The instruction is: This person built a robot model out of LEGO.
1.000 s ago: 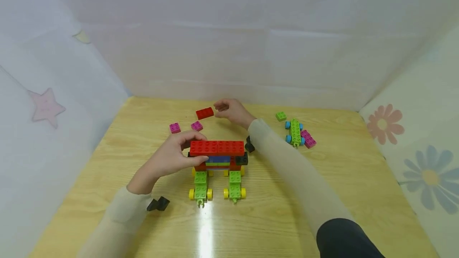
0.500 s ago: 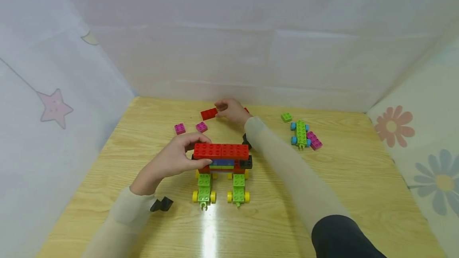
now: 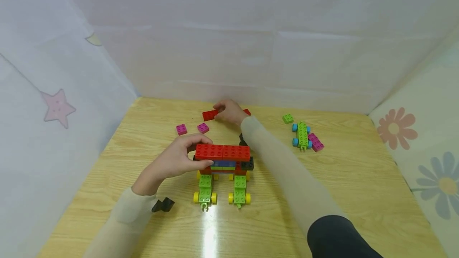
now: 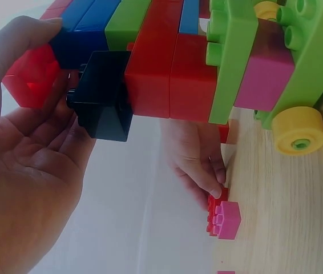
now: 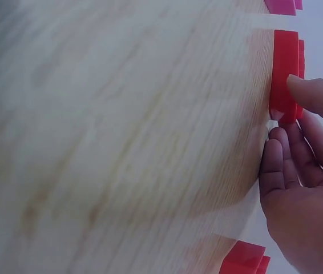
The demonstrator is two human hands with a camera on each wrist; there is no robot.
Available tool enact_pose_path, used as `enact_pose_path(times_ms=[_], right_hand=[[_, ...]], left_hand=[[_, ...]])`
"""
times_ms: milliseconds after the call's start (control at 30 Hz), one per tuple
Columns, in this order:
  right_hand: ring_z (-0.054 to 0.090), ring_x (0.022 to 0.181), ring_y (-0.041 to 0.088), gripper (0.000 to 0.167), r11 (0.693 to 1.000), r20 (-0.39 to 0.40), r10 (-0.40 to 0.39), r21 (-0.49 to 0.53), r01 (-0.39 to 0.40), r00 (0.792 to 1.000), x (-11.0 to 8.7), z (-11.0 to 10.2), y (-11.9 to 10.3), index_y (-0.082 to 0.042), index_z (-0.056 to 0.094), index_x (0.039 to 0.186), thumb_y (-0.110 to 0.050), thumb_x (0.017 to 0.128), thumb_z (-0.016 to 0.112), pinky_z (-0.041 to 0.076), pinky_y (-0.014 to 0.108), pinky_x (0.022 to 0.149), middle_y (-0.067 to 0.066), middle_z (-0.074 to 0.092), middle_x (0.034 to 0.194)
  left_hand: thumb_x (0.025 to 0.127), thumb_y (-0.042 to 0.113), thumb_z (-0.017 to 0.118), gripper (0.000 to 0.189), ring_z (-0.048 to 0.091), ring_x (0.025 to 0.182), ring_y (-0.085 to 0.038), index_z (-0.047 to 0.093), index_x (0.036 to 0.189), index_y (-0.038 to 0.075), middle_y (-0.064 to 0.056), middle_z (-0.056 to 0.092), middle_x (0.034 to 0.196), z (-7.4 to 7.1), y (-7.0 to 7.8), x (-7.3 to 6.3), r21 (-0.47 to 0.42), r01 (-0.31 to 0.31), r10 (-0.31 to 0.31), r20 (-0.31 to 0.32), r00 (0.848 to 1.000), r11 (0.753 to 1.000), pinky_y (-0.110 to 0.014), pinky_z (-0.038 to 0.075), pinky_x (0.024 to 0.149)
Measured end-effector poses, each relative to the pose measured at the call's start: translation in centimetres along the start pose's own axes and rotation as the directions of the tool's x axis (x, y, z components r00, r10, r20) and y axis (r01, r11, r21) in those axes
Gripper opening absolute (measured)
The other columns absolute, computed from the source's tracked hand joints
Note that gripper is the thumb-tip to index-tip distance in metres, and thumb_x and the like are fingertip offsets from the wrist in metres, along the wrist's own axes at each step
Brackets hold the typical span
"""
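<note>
My left hand (image 3: 175, 156) grips the left end of a toy-brick structure (image 3: 222, 152), fingers behind it and thumb in front. Red bricks top the structure, over blue and green layers with black bricks at the sides. Two green wheeled bases with yellow wheels support it. Seen from the left wrist, a black brick (image 4: 101, 94) juts out beside the palm. At the back of the table, my right hand (image 3: 229, 111) pinches one end of a red brick (image 5: 285, 74) between thumb and fingers. A second red brick (image 5: 243, 258) lies beyond that hand, partly covered in the head view.
Two pink bricks (image 3: 181, 129) lie left of the red brick. A green wheeled base (image 3: 303, 134) with blue wheels, a pink brick (image 3: 316, 142) and a small green brick (image 3: 288, 118) are at right. Black pieces (image 3: 163, 205) lie near the left wrist. A white sheet (image 3: 251, 63) borders the table's back.
My right hand has come onto the red brick's end, from slightly apart to pinching it. The left hand keeps its hold on the structure. The head view has shifted slightly.
</note>
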State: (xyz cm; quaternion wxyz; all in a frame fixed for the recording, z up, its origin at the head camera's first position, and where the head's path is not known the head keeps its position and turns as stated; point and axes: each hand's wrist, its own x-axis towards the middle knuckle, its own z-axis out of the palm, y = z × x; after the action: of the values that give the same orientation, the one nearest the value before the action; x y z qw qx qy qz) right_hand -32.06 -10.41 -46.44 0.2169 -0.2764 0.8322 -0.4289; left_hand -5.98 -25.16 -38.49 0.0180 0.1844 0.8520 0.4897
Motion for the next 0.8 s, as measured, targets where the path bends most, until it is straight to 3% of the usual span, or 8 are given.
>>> enact_pose_path(times_ms=[300,567,800], right_hand=[[0.063,0.134,0.029,0.040,0.996,-0.013,0.022,-0.082,-0.023,1.000,-0.8,-1.4,-0.3,-0.012,0.076,0.144,-0.021,0.105,0.080,0.052,0.046,0.122,0.009,0.071,0.146],[0.064,0.132,0.027,0.040,0.999,-0.011,0.037,-0.031,-0.037,0.999,-1.8,-3.2,0.4,-0.010,0.075,0.143,-0.020,0.104,0.081,0.052,0.044,0.121,0.009,0.072,0.144],[0.068,0.126,0.025,0.042,0.999,-0.009,-0.001,-0.038,0.001,1.000,-4.1,-4.7,0.1,-0.013,0.075,0.143,-0.024,0.104,0.082,0.058,0.045,0.113,0.006,0.075,0.138]], left_hand=[[0.095,0.013,0.090,0.031,0.072,0.102,-0.019,0.077,0.123,0.014,-0.002,0.075,0.115,0.0,0.1,0.5,0.001,-0.013,0.013,0.007,1.000,1.000,-0.029,0.061,0.099],[0.095,0.015,0.090,0.031,0.072,0.106,-0.021,0.076,0.124,0.015,-0.001,0.075,0.116,-0.1,0.2,1.1,0.017,0.013,-0.013,0.020,1.000,1.000,-0.030,0.061,0.103],[0.095,0.015,0.091,0.032,0.074,0.109,-0.022,0.076,0.124,0.014,-0.002,0.076,0.119,0.0,0.2,1.4,0.013,0.031,-0.031,0.027,0.999,0.999,-0.031,0.061,0.104]])
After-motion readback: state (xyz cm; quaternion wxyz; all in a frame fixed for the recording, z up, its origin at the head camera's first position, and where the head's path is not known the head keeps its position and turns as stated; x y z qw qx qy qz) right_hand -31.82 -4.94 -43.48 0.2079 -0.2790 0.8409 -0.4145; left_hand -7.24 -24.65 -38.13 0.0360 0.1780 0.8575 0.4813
